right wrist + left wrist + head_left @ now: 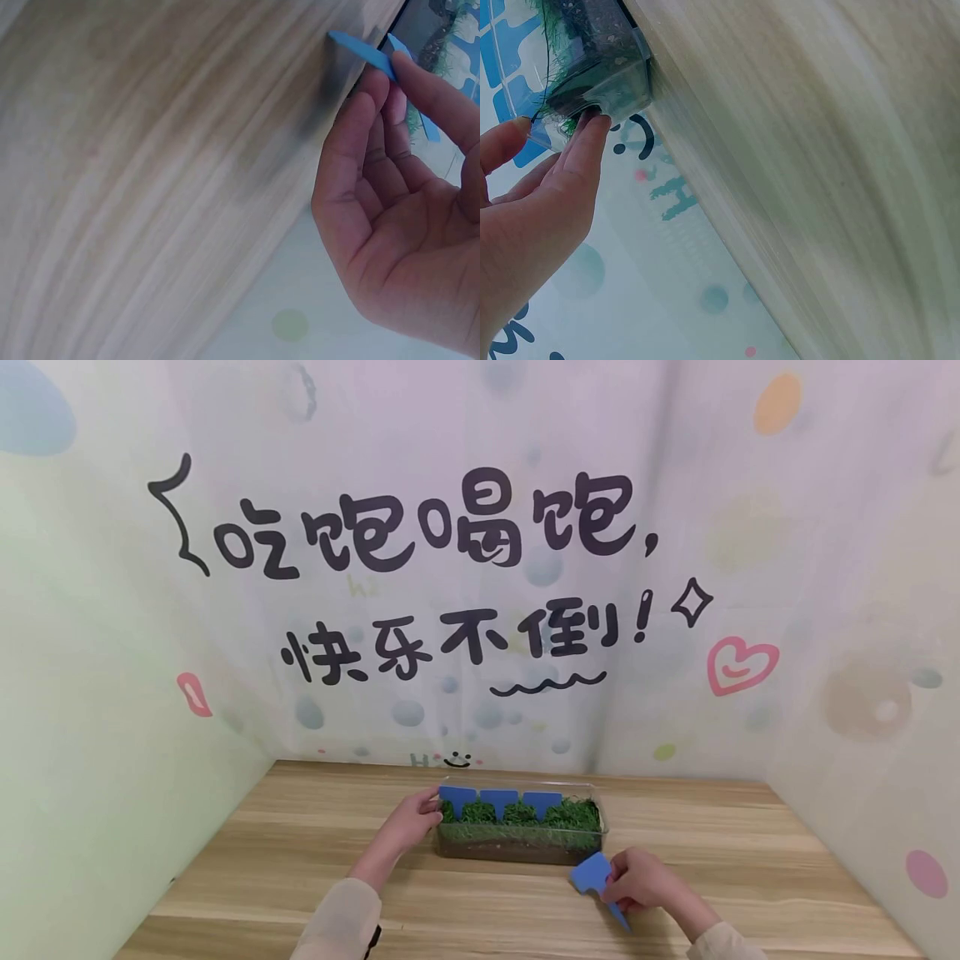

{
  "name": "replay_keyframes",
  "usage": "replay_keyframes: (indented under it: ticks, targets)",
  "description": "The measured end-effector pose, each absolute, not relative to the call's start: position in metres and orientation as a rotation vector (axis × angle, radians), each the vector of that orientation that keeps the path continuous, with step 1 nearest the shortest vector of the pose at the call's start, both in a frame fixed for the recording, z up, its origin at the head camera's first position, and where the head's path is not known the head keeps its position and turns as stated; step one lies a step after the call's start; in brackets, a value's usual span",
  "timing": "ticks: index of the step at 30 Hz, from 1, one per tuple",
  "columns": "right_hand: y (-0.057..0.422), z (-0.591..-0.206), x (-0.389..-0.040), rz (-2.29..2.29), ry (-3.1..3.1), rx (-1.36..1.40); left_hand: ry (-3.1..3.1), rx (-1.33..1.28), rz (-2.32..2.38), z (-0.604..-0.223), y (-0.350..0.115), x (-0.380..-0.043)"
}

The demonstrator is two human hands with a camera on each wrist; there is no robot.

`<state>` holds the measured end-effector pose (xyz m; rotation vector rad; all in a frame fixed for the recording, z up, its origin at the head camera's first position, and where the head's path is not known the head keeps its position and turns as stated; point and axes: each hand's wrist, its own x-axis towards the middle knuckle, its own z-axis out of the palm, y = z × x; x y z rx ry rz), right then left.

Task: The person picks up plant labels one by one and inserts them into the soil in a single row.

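A clear plastic box (517, 846) holds dark soil topped by green grass-like plants (573, 814). Three blue plant labels (498, 803) stand in a row along its back side. At the box's left end, my left hand (408, 821) grips the end with thumb and fingers; in the left wrist view the thumb (514, 139) is at the rim and the fingertips are against the end wall. In front of the right corner, my right hand (641, 878) pinches another blue plant label (592, 872), wide at one end and narrow at the other, tilted above the table.
The box stands on a wood-grain table (480, 918) near its back edge. Printed cloth walls (450, 593) with black lettering and coloured shapes enclose the table at the back and both sides.
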<state>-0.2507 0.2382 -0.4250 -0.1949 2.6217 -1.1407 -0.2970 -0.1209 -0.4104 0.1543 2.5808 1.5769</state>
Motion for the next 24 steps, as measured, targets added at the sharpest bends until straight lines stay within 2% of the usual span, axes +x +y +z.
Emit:
replay_keyframes:
  ticks: [24]
  targets:
    - [0.247, -0.406, -0.255, -1.31, 2.466, -0.256, 2.591, 0.158, 1.582, -0.41, -0.121, -0.296]
